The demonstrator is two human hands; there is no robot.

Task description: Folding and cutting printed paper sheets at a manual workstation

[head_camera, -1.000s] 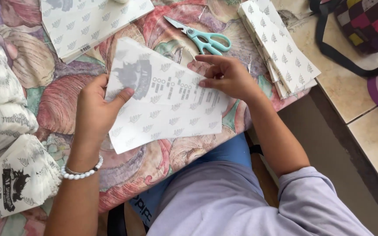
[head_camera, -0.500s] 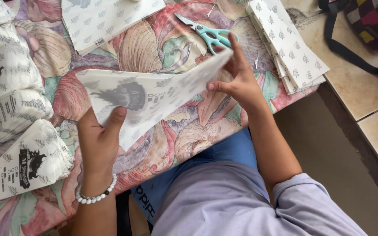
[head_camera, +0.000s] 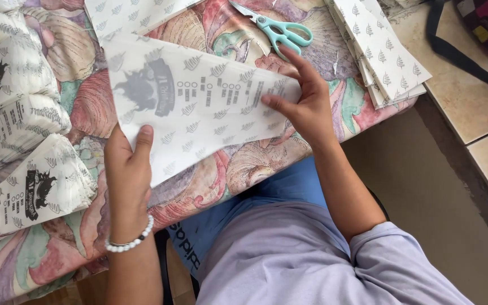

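holding printed paper sheet (head_camera: 199, 107) w/ left hand (head_camera: 128, 169) & right hand (head_camera: 306, 107).

Scissors (head_camera: 278, 31) lie on the table (head_camera: 227, 164) behind the sheet (head_camera: 199, 107).
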